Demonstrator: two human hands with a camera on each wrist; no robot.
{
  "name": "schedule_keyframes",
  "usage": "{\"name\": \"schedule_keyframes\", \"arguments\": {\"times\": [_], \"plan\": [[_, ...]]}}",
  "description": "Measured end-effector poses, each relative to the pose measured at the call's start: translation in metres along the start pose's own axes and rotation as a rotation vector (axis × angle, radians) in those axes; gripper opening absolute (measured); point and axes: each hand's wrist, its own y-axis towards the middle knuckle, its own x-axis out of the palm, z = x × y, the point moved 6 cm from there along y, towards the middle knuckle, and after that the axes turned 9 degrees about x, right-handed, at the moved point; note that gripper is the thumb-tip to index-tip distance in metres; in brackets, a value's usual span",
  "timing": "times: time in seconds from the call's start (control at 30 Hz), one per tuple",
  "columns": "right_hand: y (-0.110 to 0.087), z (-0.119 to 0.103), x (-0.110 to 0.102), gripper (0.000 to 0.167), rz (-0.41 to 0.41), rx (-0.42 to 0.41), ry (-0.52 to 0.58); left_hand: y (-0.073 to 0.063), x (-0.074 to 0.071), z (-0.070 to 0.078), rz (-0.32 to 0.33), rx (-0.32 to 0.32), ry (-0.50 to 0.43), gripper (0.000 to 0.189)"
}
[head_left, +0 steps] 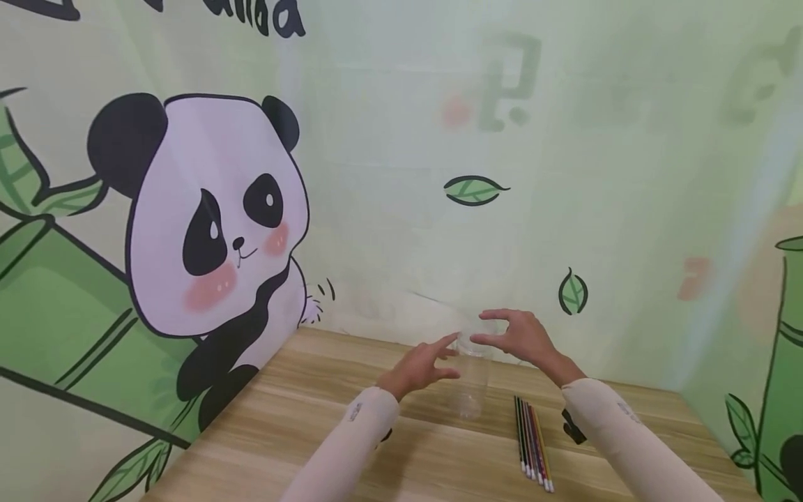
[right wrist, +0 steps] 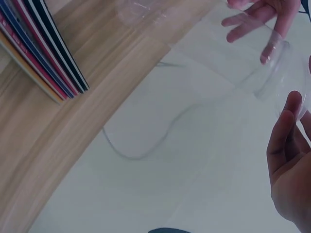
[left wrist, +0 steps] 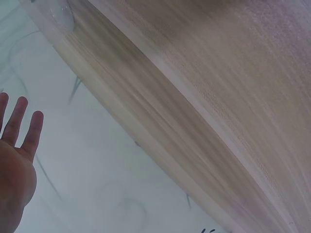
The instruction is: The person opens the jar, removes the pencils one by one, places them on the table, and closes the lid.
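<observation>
A tall clear plastic jar (head_left: 470, 390) stands upright on the wooden table. My left hand (head_left: 417, 369) is at its left side with fingers extended and spread, the index fingertip right at the rim. Those straight fingers (left wrist: 34, 131) also show at the edge of the left wrist view. At the jar's mouth, my right hand (head_left: 523, 338) holds a clear lid (right wrist: 291, 99) between thumb and fingers. The lid overlaps the jar's rim (right wrist: 272, 70) in the right wrist view, and its see-through outline is faint.
Several pencils (head_left: 533, 443) lie side by side on the wooden table (head_left: 270, 432), right of the jar. Behind the table hangs a pale green backdrop (head_left: 389, 174) with a printed panda (head_left: 219, 209), bamboo and leaves. The table's far edge runs close to it.
</observation>
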Motion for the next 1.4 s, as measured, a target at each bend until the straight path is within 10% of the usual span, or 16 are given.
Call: {"name": "schedule_keyframes", "arguments": {"times": [1.1,1.4], "plan": [[-0.015,0.026,0.026,0.064,-0.01,0.128,0.192,0.003,0.006,0.007,0.0,-0.041,-0.032,0.087],[-0.022,0.034,0.039,0.062,0.004,0.187,0.331,0.001,0.014,0.012,0.112,-0.119,-0.067,0.096]]}}
